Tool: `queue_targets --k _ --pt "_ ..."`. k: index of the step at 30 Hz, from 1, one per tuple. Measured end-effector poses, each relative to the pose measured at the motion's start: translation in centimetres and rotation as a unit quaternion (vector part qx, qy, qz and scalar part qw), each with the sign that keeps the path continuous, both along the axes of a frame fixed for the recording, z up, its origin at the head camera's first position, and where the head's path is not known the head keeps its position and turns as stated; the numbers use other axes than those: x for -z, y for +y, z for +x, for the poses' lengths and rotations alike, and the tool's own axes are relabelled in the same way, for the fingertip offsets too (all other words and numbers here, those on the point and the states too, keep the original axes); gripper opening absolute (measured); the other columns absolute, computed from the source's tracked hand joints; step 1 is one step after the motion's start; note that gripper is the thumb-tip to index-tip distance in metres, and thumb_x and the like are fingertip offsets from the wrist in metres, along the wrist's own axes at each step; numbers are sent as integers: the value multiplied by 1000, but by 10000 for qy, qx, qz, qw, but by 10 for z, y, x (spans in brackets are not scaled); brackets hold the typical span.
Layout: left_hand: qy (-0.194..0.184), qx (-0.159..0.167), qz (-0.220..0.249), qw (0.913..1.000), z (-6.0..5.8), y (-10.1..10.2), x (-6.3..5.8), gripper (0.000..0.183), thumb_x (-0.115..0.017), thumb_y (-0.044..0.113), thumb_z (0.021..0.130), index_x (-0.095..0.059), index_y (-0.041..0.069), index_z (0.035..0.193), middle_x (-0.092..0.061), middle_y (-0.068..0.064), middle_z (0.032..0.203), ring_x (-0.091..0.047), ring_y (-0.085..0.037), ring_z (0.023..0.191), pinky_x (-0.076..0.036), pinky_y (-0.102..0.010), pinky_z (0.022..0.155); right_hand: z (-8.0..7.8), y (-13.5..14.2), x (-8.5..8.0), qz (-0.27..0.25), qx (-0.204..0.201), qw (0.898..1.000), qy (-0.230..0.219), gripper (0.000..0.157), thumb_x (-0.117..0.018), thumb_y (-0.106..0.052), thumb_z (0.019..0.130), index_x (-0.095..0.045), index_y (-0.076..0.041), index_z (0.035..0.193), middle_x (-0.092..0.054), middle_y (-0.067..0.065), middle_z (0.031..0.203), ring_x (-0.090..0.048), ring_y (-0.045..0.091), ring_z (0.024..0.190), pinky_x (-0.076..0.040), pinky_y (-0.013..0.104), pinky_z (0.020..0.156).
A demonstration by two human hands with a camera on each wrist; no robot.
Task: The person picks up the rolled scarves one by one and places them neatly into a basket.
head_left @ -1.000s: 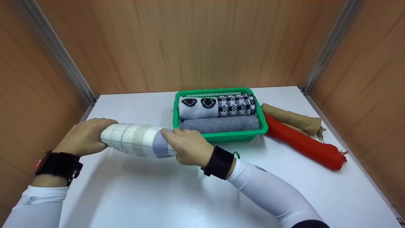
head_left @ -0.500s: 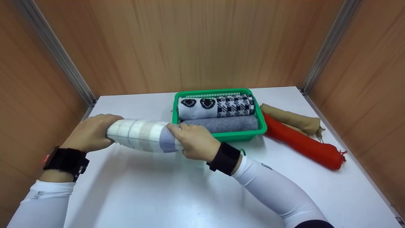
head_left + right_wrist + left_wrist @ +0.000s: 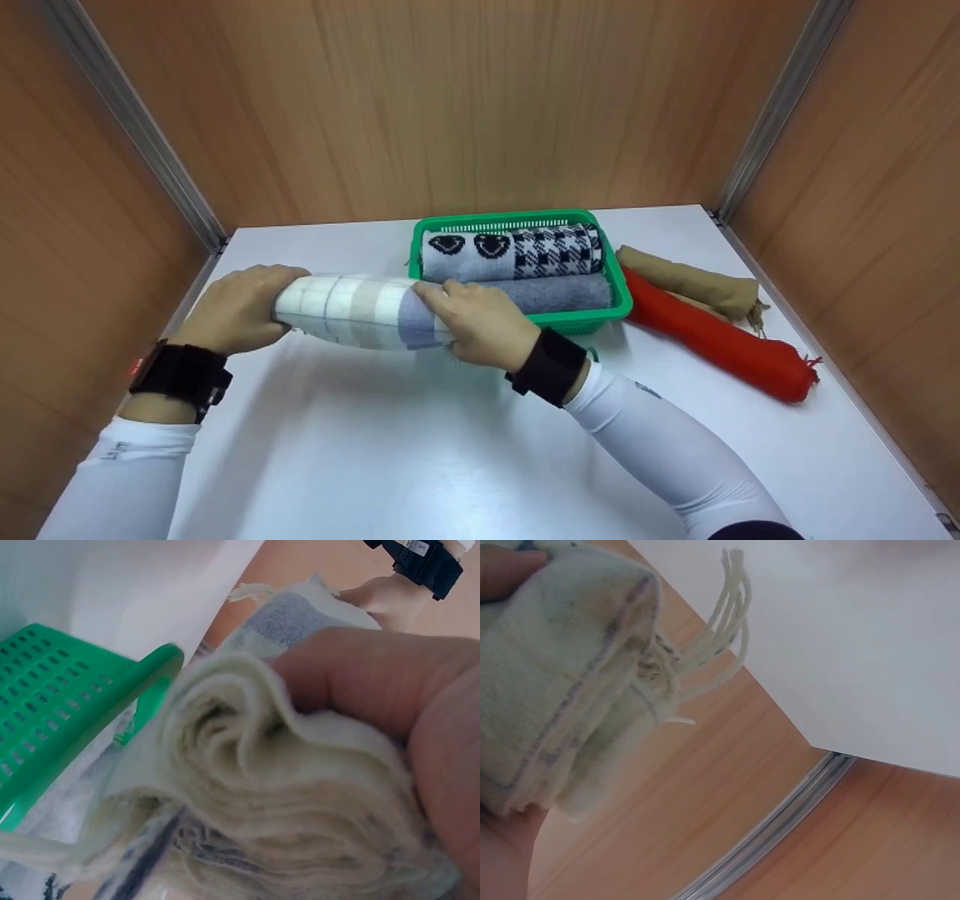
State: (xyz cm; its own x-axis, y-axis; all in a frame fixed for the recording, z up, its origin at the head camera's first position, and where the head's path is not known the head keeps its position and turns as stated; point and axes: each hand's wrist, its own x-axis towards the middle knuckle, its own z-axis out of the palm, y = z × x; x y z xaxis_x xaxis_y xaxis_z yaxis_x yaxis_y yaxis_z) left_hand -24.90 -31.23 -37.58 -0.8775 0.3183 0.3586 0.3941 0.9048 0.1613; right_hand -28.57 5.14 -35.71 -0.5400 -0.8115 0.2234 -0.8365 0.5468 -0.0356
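Between my two hands is a rolled plaid scarf [image 3: 364, 311], white with beige, grey and lilac bands, raised over the white table. My left hand [image 3: 244, 309] grips its left end, where pale fringe [image 3: 727, 630] dangles in the left wrist view. My right hand [image 3: 487, 322] pinches the right end, close to the basket's front left corner. The right wrist view shows that end's spiral layers [image 3: 232, 735] beside the thumb. A green plastic basket [image 3: 555, 321] holds two rolled scarves: a white one with black patterns [image 3: 480, 259] behind a grey one [image 3: 562, 292].
Right of the basket lie a red rolled scarf [image 3: 720, 341] and a tan rolled scarf [image 3: 690, 281] with fringed ends. Wooden panels [image 3: 480, 105] enclose the white table [image 3: 420, 465] at the back and on both sides.
Both hands have carried the plaid scarf to the right and slightly toward the back, closer to the basket. The basket and the other scarves stay where they were.
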Motion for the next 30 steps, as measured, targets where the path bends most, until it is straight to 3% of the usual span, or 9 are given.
queue_targets --k 9,18,30 --pt "-68 3 15 10000 -6 10 2 53 -87 6 77 -71 13 127 -79 -9 114 -72 -33 97 -59 -56 83 -8 11 2 -60 32 9998 -163 85 -91 -13 86 -49 -9 160 -73 19 130 -76 37 109 -67 51 86" --pt "461 186 -47 9988 -15 21 6 51 -82 6 73 -72 13 122 -79 -8 109 -74 -34 93 -59 -57 75 -16 24 2 -114 101 9998 -125 83 -88 -7 86 -51 -9 159 -74 19 127 -76 36 110 -66 51 88" --pt "463 162 -149 9987 -24 44 2 48 -77 3 74 -71 9 121 -79 -12 114 -74 -37 97 -59 -60 77 -25 43 -1 -135 415 9989 -170 83 -87 -3 84 -53 -12 159 -74 16 130 -75 34 112 -66 51 89"
